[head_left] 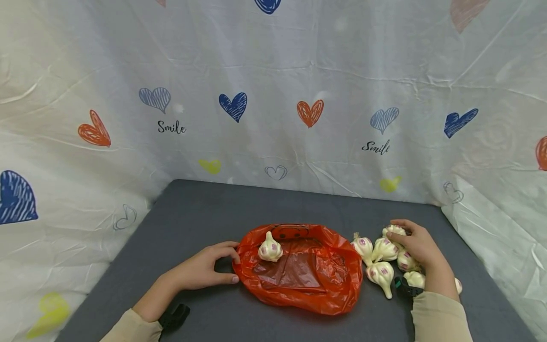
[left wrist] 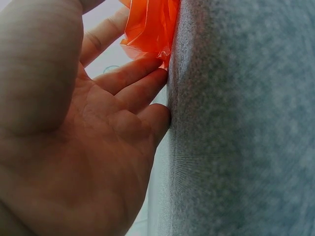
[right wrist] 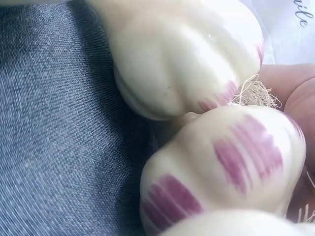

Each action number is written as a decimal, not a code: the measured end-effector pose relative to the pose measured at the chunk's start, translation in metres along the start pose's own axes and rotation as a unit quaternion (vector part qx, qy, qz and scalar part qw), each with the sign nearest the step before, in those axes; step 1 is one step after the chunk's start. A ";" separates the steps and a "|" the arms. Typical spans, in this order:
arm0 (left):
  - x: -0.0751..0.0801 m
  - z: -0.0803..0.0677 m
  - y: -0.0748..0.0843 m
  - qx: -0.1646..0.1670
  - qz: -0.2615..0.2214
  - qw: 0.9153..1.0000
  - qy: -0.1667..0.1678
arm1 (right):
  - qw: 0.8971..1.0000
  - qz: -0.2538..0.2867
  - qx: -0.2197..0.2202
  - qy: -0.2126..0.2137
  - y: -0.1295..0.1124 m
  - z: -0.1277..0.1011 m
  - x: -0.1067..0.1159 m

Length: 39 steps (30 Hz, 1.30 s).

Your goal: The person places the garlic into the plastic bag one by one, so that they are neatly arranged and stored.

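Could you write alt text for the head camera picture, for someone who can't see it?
A person's left hand holds the rim of an open orange plastic bag with one garlic bulb inside, on a grey table. Their right hand rests on a pile of garlic bulbs beside the bag.

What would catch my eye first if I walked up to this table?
Probably the bright orange plastic bag spread open mid-table, one garlic bulb sitting in it. The left hand holds its edge, while the right hand rests on a heap of garlic bulbs beside it.
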<state>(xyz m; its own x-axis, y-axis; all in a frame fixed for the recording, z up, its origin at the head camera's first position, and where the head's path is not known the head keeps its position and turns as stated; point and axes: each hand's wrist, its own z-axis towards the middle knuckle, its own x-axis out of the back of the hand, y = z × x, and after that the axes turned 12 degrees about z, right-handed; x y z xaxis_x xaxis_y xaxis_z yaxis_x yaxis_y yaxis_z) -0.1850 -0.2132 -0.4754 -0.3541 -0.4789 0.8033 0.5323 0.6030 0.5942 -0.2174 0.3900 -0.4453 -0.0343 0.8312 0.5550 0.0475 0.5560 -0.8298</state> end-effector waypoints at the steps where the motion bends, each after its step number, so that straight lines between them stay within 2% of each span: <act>1: 0.000 0.000 0.000 0.000 0.000 1.000 0.000 | 1.000 0.001 -0.001 0.000 0.000 0.000 0.000; 30: -0.001 0.000 0.000 0.000 0.005 1.000 0.003 | 1.000 -0.008 0.011 0.015 -0.002 -0.002 -0.004; 39: 0.000 0.000 0.000 -0.001 -0.002 1.000 0.001 | 1.000 0.015 0.004 0.022 -0.008 -0.005 -0.001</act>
<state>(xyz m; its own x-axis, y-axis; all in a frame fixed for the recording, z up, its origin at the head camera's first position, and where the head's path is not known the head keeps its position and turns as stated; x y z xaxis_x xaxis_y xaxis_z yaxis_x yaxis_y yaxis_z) -0.1847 -0.2129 -0.4755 -0.3539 -0.4828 0.8010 0.5332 0.5995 0.5969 -0.2123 0.3851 -0.4389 0.0108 0.8468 0.5318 0.0405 0.5310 -0.8464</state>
